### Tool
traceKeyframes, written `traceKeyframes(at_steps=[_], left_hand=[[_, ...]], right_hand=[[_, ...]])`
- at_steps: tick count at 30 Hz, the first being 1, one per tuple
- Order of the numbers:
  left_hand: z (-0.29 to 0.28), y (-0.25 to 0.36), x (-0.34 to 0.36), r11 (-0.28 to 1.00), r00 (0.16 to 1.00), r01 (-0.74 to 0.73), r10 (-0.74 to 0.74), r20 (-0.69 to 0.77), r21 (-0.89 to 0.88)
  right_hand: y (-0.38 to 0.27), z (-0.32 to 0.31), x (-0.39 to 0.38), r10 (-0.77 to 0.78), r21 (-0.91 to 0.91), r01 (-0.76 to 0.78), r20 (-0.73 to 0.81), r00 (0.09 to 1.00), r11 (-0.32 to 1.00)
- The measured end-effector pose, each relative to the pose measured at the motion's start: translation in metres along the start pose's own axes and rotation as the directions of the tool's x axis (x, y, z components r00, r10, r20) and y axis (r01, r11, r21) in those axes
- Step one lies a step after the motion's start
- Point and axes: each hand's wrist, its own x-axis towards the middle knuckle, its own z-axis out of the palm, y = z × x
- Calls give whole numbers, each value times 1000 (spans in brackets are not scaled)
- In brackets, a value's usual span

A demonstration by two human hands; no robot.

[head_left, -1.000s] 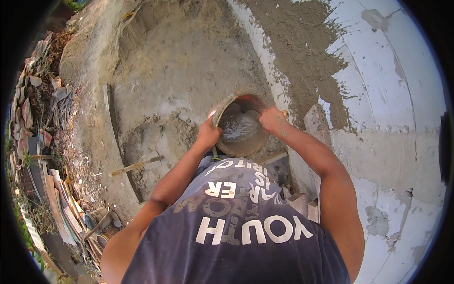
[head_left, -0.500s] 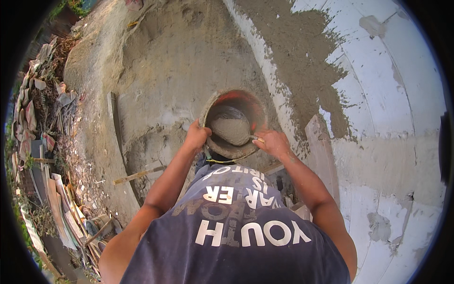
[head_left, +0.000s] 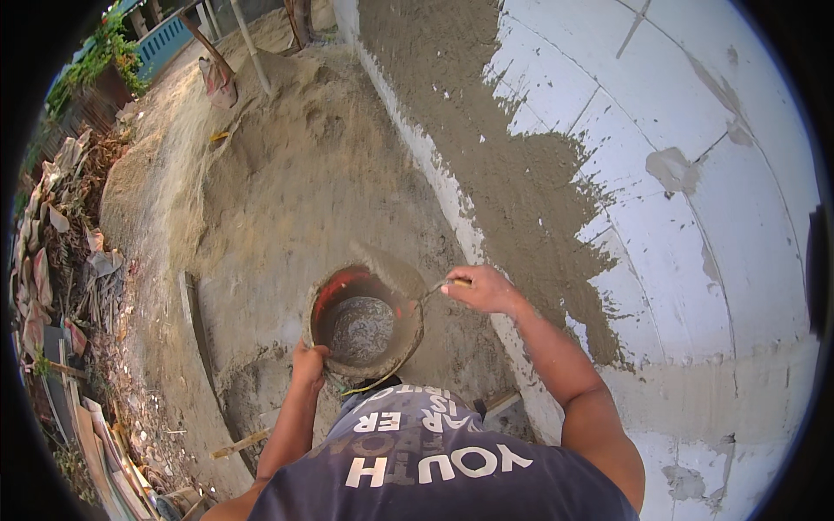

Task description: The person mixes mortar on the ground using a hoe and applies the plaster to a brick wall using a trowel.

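My left hand (head_left: 310,363) grips the near left rim of a round, cement-crusted bucket (head_left: 410,340) with an orange-red inside. Grey wet mortar (head_left: 363,330) lies in its bottom. In my right hand (head_left: 483,289) is the handle of a trowel (head_left: 434,287), right of the bucket. The blade reaches over the bucket's far right rim, heaped with mortar (head_left: 391,269) that hides most of it. To the right rises a white block wall (head_left: 669,260), partly coated with a rough band of wet grey plaster (head_left: 512,187).
Sandy ground (head_left: 321,174) heaps up ahead. A long wooden board (head_left: 195,317) and a short wooden stick (head_left: 241,444) lie on the left. Debris (head_left: 56,208) and scrap planks (head_left: 100,443) line the far left. A pole (head_left: 250,43) stands ahead.
The mortar-loaded trowel has risen from inside the bucket to above its far right rim. My left hand and the bucket have moved left and lower in view. The view has shifted, showing more wall ahead.
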Motion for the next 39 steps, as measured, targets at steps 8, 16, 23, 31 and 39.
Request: traceKeyframes(at_steps=[8,16,23,31,39], left_hand=[[11,46,55,995,998,-66,64,22,81],[25,57,74,956,990,-136,123,64,261],[102,78,27,719,942,-334,259,212,609],[83,47,31,692,942,-323,174,286,645],[77,48,-4,982,975,-106,72,209,154]], right_hand=[[78,-275,55,197,20,-305,-804,562,952],[9,-106,9,177,-365,-347,-425,888,864],[55,88,71,2,-874,-2,0,1000,487],[55,114,28,152,-556,79,357,922,828],[8,90,-31,78,-324,-18,174,982,946]])
